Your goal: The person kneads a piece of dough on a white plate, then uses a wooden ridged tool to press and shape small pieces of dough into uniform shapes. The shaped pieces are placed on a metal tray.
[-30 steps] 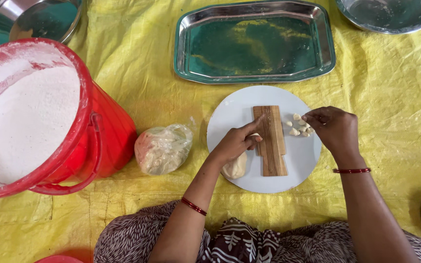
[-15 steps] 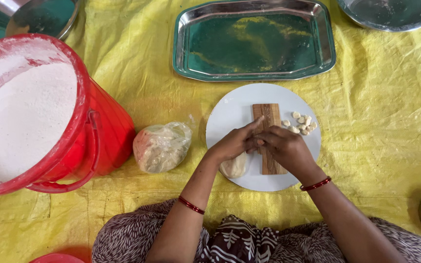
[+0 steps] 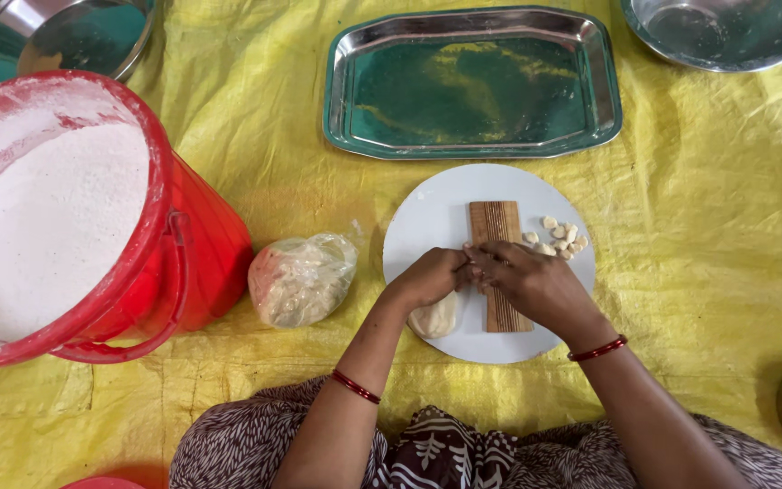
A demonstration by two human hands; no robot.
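On a white plate (image 3: 427, 213), a ridged wooden board (image 3: 493, 226) was pressed under the fingers of the right hand (image 3: 531, 285), while the left hand (image 3: 432, 276) was curled over a dough lump (image 3: 436, 319) beside it; small shaped pieces (image 3: 558, 237) were heaped at the board's right, out of the way.

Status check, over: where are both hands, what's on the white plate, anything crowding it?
Left hand and right hand meet on ridged wooden board. Dough lump under left hand, shaped pieces beside board. Plate uncrowded; dough bag sits left.
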